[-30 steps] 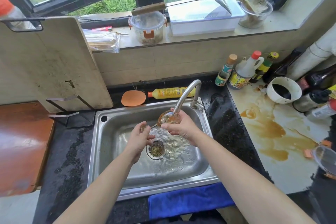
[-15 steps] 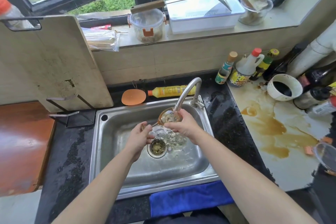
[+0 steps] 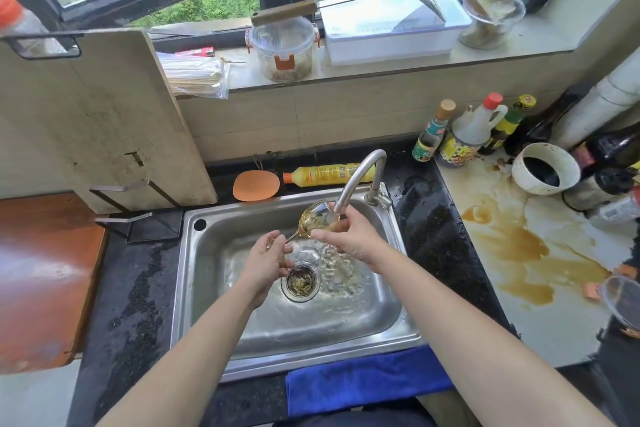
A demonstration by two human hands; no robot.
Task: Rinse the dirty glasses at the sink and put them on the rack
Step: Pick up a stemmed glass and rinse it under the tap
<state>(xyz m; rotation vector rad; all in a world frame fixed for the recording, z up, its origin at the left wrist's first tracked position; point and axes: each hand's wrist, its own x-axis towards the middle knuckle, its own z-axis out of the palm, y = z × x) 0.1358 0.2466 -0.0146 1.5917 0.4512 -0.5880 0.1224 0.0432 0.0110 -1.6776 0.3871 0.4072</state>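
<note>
The stemmed glass [image 3: 316, 219] lies tilted just under the faucet [image 3: 360, 177] spout, above the sink [image 3: 214, 288], with yellowish bits in its bowl. My right hand [image 3: 349, 241] curls round the bowl; my left hand [image 3: 265, 262] pinches the stem. Below sits the drain strainer [image 3: 300, 282], full of scraps.

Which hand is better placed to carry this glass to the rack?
Probably left: the left hand grips the glass by its stem, and the rack stands on that side.
</note>
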